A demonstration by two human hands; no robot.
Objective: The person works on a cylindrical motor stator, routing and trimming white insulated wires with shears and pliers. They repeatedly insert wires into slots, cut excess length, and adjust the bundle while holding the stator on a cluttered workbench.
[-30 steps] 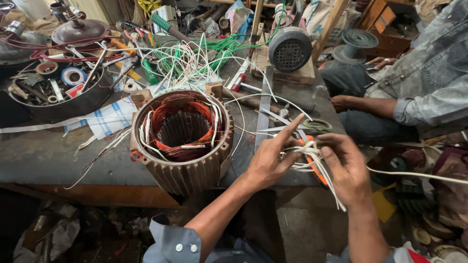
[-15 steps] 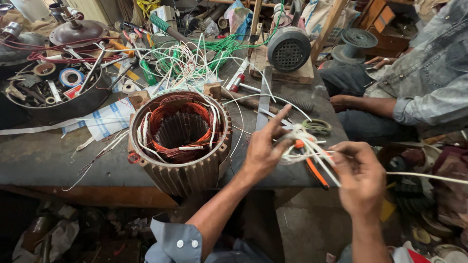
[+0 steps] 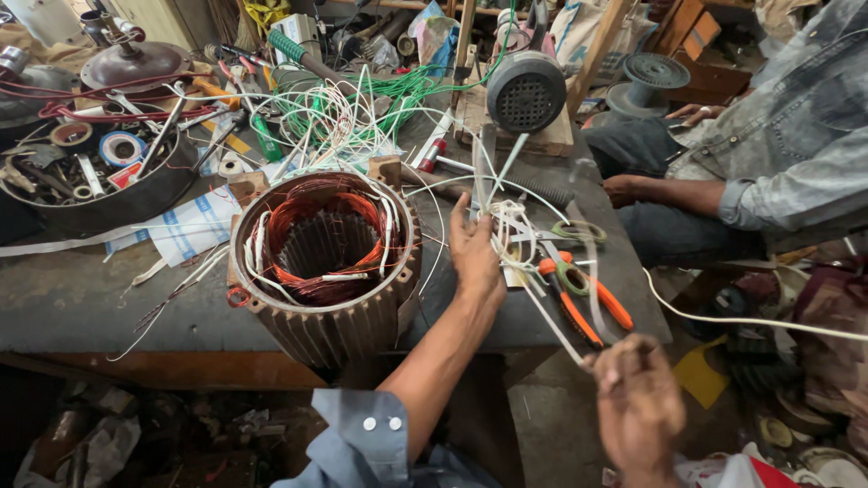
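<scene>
From the head camera, the left hand (image 3: 476,256) rests on the grey workbench (image 3: 81,298), fingers pinched around a bunch of thin white insulated wires (image 3: 512,226), holding them where they leave the ribbed round motor stator with copper windings (image 3: 324,262) just beside it. The right hand (image 3: 638,404), off the bench edge, is closed on the wires' far ends, drawing them taut over orange-handled pliers (image 3: 583,298). Its fingertips are hidden, and a seated person's denim sleeve (image 3: 796,172) is cut off at the right.

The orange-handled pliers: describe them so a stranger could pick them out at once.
Start at the big ribbed motor stator with copper windings on the workbench. Right of it, past the left hand, the pliers lie near the bench's right edge under white wires. Only they have bright orange grips.
</scene>
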